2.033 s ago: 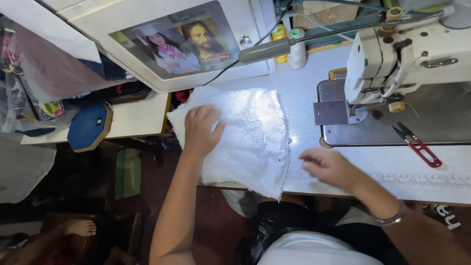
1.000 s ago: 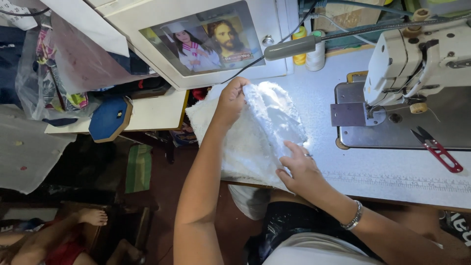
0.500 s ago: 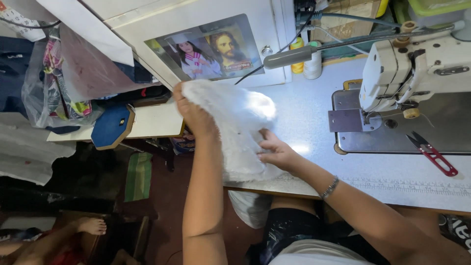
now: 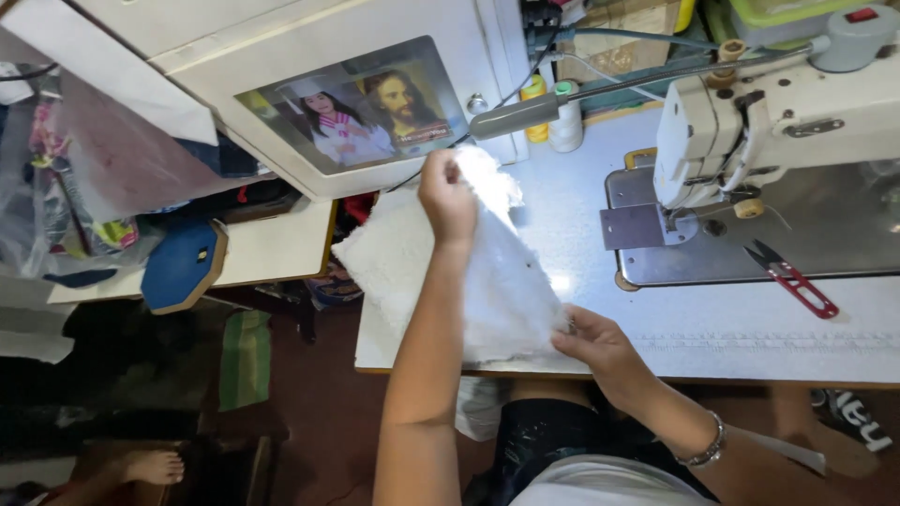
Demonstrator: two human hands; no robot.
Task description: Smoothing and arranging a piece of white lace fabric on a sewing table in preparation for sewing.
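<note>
1. L hand (image 4: 448,192) is raised over the table (image 4: 712,333), fingers closed in a pinch on the far top edge of the white fabric (image 4: 487,281). Holding it high lets the piece hang and open out, prob. so the surface or edge can be seen.
2. R hand (image 4: 592,345) is at the near table edge, thumb and fingers pinching the fabric's lower right corner. With the L pinch opposite, the piece is stretched between two pts, so it lies taut, not bunched.
3. Fabric sits on the table's left part, between both hands; its left flap droops past the table edge, unsupported there. Texture looks lacy or fluffy; can't tell which.
4. Sewing machine (image 4: 778,122) stands to the right, well apart from the fabric. Its plate (image 4: 806,234) is bare, so nothing is under the needle.
5. Red-handled snips (image 4: 792,279) lie on the plate's near edge, right of the R hand, within reach but untouched.
6. Thread spools (image 4: 553,112), yellow and white, stand at the back near the machine arm, out of the work area.
7. Framed pic (image 4: 361,112) leans on the white cabinet behind, just beyond the L hand.
8. Bracelet (image 4: 708,445) on the R wrist. A bare foot (image 4: 150,466) of another person shows low left, away from the work.
</note>
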